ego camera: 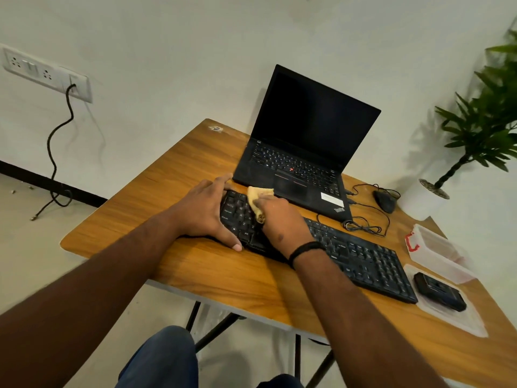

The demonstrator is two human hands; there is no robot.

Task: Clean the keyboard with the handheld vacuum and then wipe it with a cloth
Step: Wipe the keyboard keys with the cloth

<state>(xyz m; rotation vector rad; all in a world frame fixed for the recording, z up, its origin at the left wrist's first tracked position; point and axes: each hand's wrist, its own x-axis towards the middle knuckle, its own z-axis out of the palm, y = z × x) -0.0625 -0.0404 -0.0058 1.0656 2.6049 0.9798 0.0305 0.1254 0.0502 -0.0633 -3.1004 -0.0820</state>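
The keyboard [321, 242] lies on the counter [195, 264], its long axis running rightward from both hands. The right hand [279, 219] clutches the cloth [258, 201] at its left end; the left hand [204, 211], fingers relaxed, steadies that end.

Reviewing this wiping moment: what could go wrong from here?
1. The right hand rubs the cloth on the keyboard right beside the open laptop; a longer stroke may bump its front edge.
2. The left hand steadies only the keyboard's left end, so the far end may swing toward the black device on the plastic lid.
3. The loose mouse cable behind the keyboard might snag.
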